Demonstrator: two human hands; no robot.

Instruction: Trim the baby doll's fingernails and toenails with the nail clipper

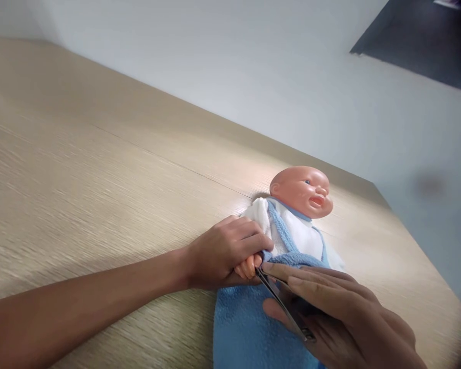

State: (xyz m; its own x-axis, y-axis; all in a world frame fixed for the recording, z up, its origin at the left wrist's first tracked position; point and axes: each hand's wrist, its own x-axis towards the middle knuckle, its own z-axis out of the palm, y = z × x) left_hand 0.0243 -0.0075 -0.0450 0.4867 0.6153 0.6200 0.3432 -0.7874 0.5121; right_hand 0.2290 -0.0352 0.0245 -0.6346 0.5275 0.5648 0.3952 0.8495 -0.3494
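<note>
A baby doll (297,192) in a white and blue fleece outfit lies on its back on the wooden table. My left hand (228,251) is closed around the doll's arm at the sleeve cuff, and the doll's small orange-pink hand (248,267) pokes out below my fingers. In my right hand (346,312) is a metal nail clipper (284,301), held between thumb and fingers. The clipper's jaw end meets the doll's fingers; whether it is closed on one is too small to tell. Blue fleece (249,323) covers the doll's lower body under both hands.
The light wood table (100,169) stretches far to the left, with a thin seam across it. Behind its back edge rises a pale wall (215,56). A dark panel (426,46) shows at the upper right.
</note>
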